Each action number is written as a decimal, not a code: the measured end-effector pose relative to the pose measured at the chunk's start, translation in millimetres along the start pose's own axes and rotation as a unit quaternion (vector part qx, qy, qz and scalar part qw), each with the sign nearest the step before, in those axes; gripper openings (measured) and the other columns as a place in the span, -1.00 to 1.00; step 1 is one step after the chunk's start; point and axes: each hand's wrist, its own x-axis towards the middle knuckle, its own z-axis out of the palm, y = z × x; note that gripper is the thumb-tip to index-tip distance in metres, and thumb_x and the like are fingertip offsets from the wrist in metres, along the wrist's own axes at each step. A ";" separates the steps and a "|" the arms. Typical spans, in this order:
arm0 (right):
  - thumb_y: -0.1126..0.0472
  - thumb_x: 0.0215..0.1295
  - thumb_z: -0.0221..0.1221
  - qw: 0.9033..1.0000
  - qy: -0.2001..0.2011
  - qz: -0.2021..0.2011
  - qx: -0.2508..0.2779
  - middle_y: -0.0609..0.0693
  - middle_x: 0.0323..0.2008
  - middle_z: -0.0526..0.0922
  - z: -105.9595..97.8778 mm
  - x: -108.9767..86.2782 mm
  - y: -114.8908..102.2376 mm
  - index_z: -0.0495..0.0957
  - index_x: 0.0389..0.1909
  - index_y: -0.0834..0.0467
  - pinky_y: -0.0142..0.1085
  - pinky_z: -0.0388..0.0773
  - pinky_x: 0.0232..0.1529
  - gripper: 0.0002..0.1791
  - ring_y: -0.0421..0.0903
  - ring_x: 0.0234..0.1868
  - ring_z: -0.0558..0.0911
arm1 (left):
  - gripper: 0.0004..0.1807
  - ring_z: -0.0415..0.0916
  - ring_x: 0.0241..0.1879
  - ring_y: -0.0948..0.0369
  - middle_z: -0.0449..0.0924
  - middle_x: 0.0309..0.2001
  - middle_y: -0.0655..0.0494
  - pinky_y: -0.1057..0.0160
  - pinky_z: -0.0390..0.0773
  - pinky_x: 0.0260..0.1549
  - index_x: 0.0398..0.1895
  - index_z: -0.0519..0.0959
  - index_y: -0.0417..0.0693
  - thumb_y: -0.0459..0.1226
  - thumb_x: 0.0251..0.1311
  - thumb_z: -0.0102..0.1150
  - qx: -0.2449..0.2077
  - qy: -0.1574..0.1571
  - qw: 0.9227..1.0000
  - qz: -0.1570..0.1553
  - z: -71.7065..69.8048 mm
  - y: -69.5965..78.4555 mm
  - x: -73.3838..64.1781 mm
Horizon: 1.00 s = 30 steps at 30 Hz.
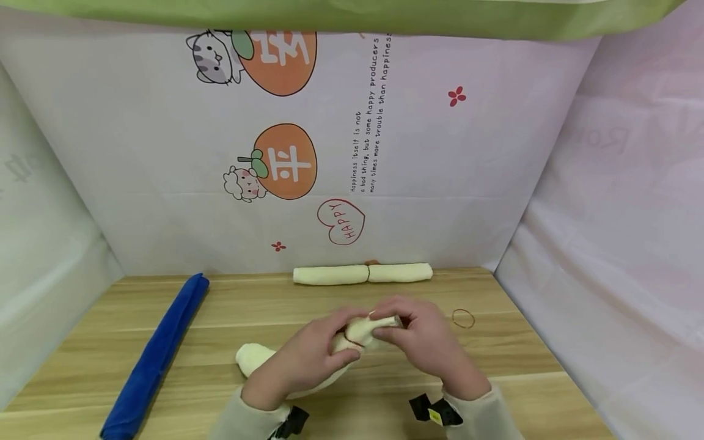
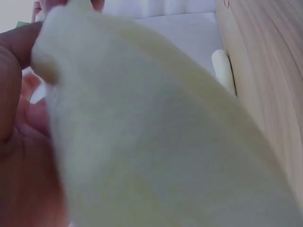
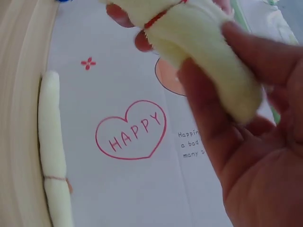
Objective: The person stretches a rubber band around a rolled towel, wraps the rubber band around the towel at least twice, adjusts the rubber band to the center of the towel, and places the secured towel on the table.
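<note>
Both hands hold a cream rolled towel [image 1: 254,357] just above the table's middle. My left hand [image 1: 305,360] grips it beside a dark red band [image 3: 163,15] that circles the roll. The thumb and fingers of my right hand [image 1: 425,336] pinch the short end past the band, seen also in the right wrist view. The longer part of the roll hangs back under the left wrist, partly hidden by that forearm. Blurred and close, the towel [image 2: 142,123] fills much of the left wrist view.
A second cream rolled towel [image 1: 330,275], banded at its middle, lies along the back wall. To the left is a long rolled blue towel [image 1: 156,357]. A loose rubber band [image 1: 464,318] lies right of the right hand. White printed sheets [image 1: 429,153] enclose the wooden table.
</note>
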 end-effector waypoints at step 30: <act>0.24 0.19 0.39 0.967 0.061 0.234 0.079 0.06 -0.36 0.58 -17.3 6.3 13.4 0.75 -0.18 0.12 -0.20 0.58 -0.32 -0.82 -0.03 -0.34 0.56 | -0.03 0.52 -0.01 0.01 0.45 0.15 -0.20 -0.04 0.53 -0.06 0.54 0.15 0.06 -0.27 0.06 0.45 0.158 -0.069 0.973 -0.151 -16.9 -40.8 -17.1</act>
